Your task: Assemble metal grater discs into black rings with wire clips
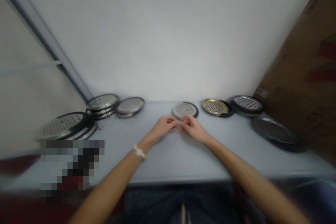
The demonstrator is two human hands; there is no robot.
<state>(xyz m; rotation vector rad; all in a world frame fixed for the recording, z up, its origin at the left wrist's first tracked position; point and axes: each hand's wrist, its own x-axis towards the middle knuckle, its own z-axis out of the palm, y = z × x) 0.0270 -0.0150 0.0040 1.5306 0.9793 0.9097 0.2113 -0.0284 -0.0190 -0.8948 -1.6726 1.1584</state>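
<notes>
Disc (185, 108) lies on the counter (168, 161), just beyond my hands. My left hand's (163, 126) grip is pinched closed; my right hand (193, 128) curls close beside it, too blurred to tell its closure or what either holds.
</notes>
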